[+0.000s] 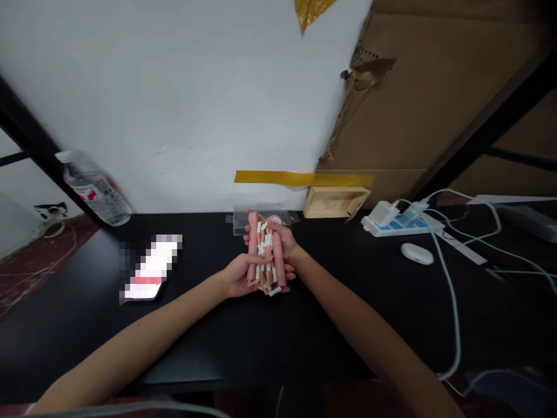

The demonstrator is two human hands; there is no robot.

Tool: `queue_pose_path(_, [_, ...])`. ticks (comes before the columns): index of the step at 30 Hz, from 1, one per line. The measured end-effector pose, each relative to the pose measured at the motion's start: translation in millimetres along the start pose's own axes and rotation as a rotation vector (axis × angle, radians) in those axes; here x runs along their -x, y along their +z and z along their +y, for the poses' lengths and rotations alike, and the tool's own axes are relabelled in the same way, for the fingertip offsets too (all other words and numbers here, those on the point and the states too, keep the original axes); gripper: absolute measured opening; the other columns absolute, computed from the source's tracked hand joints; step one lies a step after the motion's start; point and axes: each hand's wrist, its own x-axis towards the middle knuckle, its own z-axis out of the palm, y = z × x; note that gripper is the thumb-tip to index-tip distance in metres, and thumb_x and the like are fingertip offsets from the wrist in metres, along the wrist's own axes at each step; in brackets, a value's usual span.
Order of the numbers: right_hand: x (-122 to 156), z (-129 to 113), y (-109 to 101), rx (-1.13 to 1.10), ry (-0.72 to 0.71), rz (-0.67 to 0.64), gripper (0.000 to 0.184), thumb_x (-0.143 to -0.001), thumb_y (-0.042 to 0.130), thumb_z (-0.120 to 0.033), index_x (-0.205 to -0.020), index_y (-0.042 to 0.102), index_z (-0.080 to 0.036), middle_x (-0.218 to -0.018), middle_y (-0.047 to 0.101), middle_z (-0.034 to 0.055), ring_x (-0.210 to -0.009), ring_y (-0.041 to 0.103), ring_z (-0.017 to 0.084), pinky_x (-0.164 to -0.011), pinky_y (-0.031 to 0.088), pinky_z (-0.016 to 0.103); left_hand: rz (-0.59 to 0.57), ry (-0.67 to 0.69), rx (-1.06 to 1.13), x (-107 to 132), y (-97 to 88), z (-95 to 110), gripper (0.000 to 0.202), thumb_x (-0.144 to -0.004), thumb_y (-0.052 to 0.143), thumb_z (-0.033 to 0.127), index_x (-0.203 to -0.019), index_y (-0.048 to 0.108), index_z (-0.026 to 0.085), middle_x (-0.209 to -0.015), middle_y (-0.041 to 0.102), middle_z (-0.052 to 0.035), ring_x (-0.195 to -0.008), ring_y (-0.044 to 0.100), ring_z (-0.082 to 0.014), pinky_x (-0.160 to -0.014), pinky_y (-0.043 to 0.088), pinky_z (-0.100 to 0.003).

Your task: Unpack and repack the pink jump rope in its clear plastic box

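Observation:
A bundled jump rope [266,251] with pink handles and white and pink beads is held between my two hands above the black table. My left hand [238,275] wraps round it from the left, thumb lying across the beads. From the right, my right hand [287,239] grips the bundle near its far end. The two handles run side by side along the outer edges of the bundle, with the beaded cord folded between them. Some fingers are hidden under the bundle. Just behind it lies a clear plastic package [241,222], partly covered by the hands.
On the left are a lit phone [153,267] and a tilted water bottle [98,188]. A shallow wooden box [333,203] rests against the back board. To the right are a white power strip [400,225] with trailing cables and a white earbud case [416,253] on the table [200,354].

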Motion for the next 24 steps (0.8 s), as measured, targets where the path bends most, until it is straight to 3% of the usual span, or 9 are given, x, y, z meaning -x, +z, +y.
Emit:
queue_pose_path(5, [1, 0, -10, -0.205, -0.029, 0.009, 0.051, -0.075, 0.068, -0.054, -0.115, 0.056, -0.025, -0.098, 0.077, 0.0047, -0.093, 0.075, 0.03, -0.077, 0.062, 0.045, -0.013, -0.05, 0.124, 2, 5.2, -3, 0.043, -0.082, 0.057, 0.041, -0.106, 0.068, 0.007, -0.101, 0.073, -0.0182, -0.102, 0.07, -0.0357, -0.098, 0.044, -0.061])
queue_pose_path(11, [5, -6, -3, -0.159, 0.001, -0.047, 0.051, -0.075, 0.068, -0.054, -0.116, 0.058, -0.025, -0.111, 0.075, 0.0065, -0.1, 0.073, 0.03, -0.084, 0.061, 0.047, 0.042, -0.014, 0.161, 0, 5.8, -5, 0.043, -0.083, 0.054, 0.04, -0.104, 0.069, 0.006, -0.091, 0.073, -0.0161, -0.085, 0.072, -0.028, -0.102, 0.043, -0.054])
queue_pose_path(13, [7, -6, -2, -0.128, 0.032, -0.066, 0.051, -0.078, 0.067, -0.056, -0.119, 0.06, -0.025, -0.114, 0.074, 0.007, -0.099, 0.073, 0.029, -0.079, 0.063, 0.044, 0.044, 0.01, 0.161, -1, 6.3, -5, 0.046, -0.086, 0.053, 0.042, -0.109, 0.068, 0.005, -0.094, 0.073, -0.0166, -0.087, 0.072, -0.0283, -0.103, 0.043, -0.051])
queue_pose_path(17, [10, -3, -4, -0.092, 0.132, -0.026, 0.046, -0.087, 0.06, -0.057, -0.113, 0.065, -0.02, -0.097, 0.076, 0.0089, -0.075, 0.074, 0.026, -0.056, 0.062, 0.036, 0.011, 0.048, 0.177, -4, 3.1, -3, 0.05, -0.092, 0.049, 0.044, -0.121, 0.065, 0.006, -0.105, 0.073, -0.0185, -0.101, 0.07, -0.0322, -0.102, 0.042, -0.052])
queue_pose_path(19, [9, -3, -4, -0.123, 0.167, -0.022, 0.042, -0.09, 0.056, -0.053, -0.111, 0.066, -0.018, -0.093, 0.076, 0.0096, -0.071, 0.074, 0.025, -0.053, 0.061, 0.034, -0.028, 0.058, 0.187, -5, -0.8, -3, 0.048, -0.093, 0.05, 0.04, -0.123, 0.064, 0.006, -0.106, 0.073, -0.0192, -0.103, 0.07, -0.0333, -0.102, 0.042, -0.052])
queue_pose_path(24, [8, -8, 2, -0.301, 0.102, -0.039, 0.042, -0.096, 0.048, -0.047, -0.121, 0.063, -0.017, -0.114, 0.075, 0.0127, -0.096, 0.074, 0.025, -0.079, 0.063, 0.036, -0.066, 0.047, 0.183, -6, -6.7, -5, 0.042, -0.093, 0.05, 0.031, -0.119, 0.065, 0.002, -0.104, 0.073, -0.0206, -0.099, 0.071, -0.0307, -0.102, 0.042, -0.048])
